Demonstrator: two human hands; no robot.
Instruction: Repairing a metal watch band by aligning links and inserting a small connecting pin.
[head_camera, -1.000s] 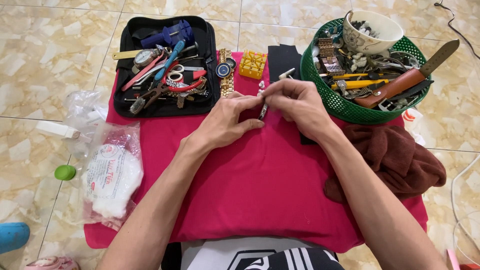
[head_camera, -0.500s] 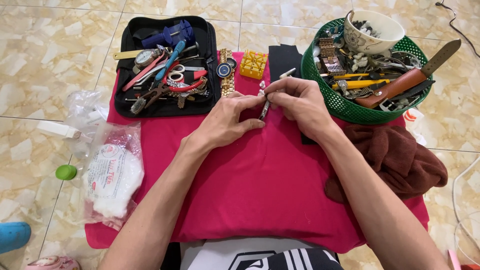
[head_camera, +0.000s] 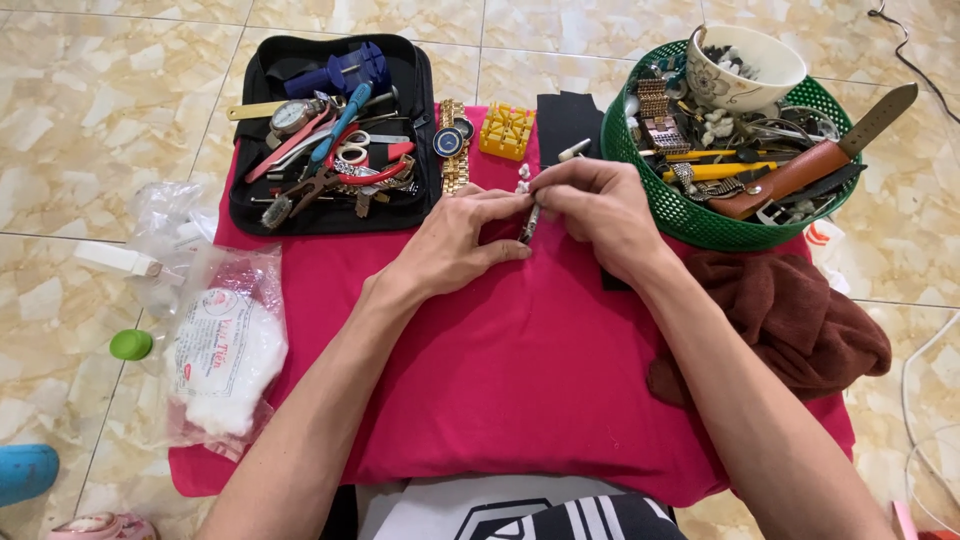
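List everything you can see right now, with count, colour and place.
cloth: 1, magenta, centre
tool case: 1, black, open, upper left
wristwatch: 1, gold, right of case
block: 1, yellow, top centre
basket: 1, green, upper right
bowl: 1, white, in basket
towel: 1, brown, right
cotton bag: 1, clear, left
cap: 1, green, left floor
small metal piece: 1, dark, between both hands
left hand: pinching it
right hand: pinching it
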